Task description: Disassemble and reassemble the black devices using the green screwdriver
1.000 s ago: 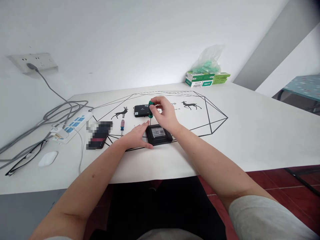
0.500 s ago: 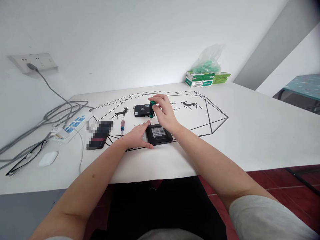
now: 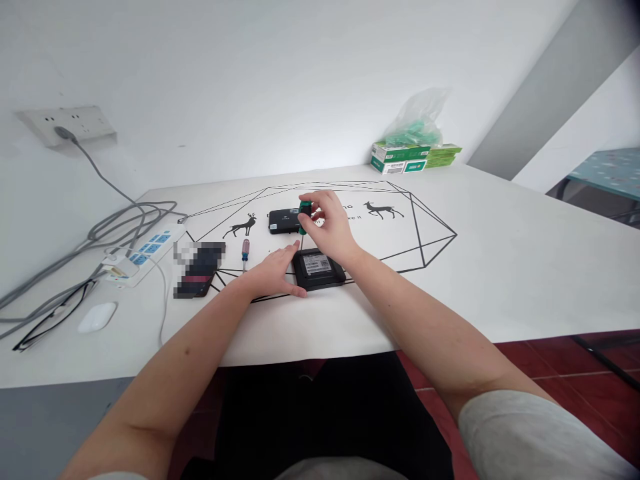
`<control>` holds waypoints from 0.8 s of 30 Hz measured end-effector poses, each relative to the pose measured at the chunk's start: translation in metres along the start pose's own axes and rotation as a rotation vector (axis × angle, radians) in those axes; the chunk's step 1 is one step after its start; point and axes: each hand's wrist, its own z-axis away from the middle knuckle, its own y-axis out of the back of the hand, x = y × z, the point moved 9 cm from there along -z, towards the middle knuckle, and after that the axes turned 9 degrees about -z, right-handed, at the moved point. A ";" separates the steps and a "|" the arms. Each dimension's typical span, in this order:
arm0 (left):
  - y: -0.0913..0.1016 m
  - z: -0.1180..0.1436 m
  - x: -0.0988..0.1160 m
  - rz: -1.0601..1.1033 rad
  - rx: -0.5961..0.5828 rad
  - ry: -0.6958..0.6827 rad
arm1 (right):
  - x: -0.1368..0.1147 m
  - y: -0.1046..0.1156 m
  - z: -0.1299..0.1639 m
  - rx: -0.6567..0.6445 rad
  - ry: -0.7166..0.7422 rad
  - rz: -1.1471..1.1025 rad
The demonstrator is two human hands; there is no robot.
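My right hand [image 3: 327,227] grips the green-and-black handle of a screwdriver [image 3: 304,212] between thumb and fingers. The screwdriver stands nearly upright, its shaft reaching down to the back left corner of a black box-shaped device [image 3: 327,280]. That device lies flat with a white printed label on its upper face. My left hand [image 3: 274,273] clasps its left side, thumb along the front and fingers at the back corner. Behind it lies a second flat black device [image 3: 283,221], partly covered by the right hand and screwdriver. The screwdriver's tip is too small to make out.
Left of my hands lie another screwdriver [image 3: 245,251] and a pixelated phone [image 3: 201,270]. Farther left are a power strip [image 3: 155,250] with grey cables, a white earbud case [image 3: 97,317] and glasses [image 3: 53,317]. Green-and-white boxes [image 3: 400,155] stand at the back right.
The fingers of my right hand have shifted slightly around the screwdriver handle, which looks turned a little. My left hand and the device stay in place.
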 end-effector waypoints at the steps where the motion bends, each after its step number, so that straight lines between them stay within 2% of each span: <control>1: 0.000 0.000 0.000 -0.002 0.000 -0.002 | 0.000 0.001 0.000 0.006 0.002 0.003; 13: -0.001 -0.001 -0.001 -0.011 0.000 -0.013 | -0.002 0.005 -0.002 0.028 -0.001 -0.013; 24: 0.002 -0.001 0.004 -0.001 0.000 -0.014 | -0.001 -0.004 0.001 -0.049 -0.015 -0.058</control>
